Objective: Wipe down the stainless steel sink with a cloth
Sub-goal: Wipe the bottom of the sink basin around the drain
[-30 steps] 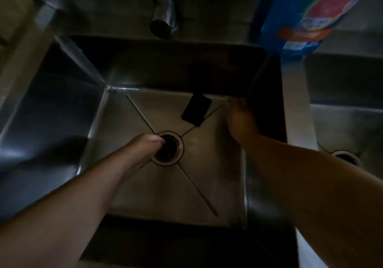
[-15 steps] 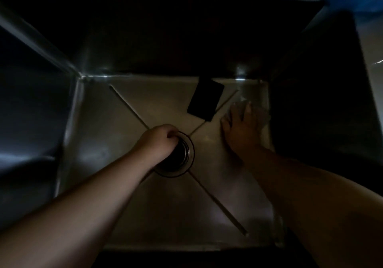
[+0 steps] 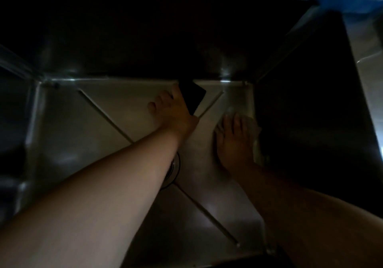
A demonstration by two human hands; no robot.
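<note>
Left hand (image 3: 172, 110) left the drain (image 3: 175, 168) for the black pad (image 3: 193, 97), fingers spread; right hand (image 3: 234, 141) presses cloth (image 3: 251, 125) flat, wiping w/ less obstruction.

The sink (image 3: 68, 143) is brushed metal with a dull satin sheen, catching soft glints along its creases and at the far corners. Its floor looks smooth. At the sink's right wall lies a pale cloth (image 3: 253, 126), soft and crumpled, matt. Near the sink's far wall a flat black object (image 3: 194, 96) looks smooth and dark. The drain ring (image 3: 176, 164) at the sink's middle shines like polished metal.
</note>
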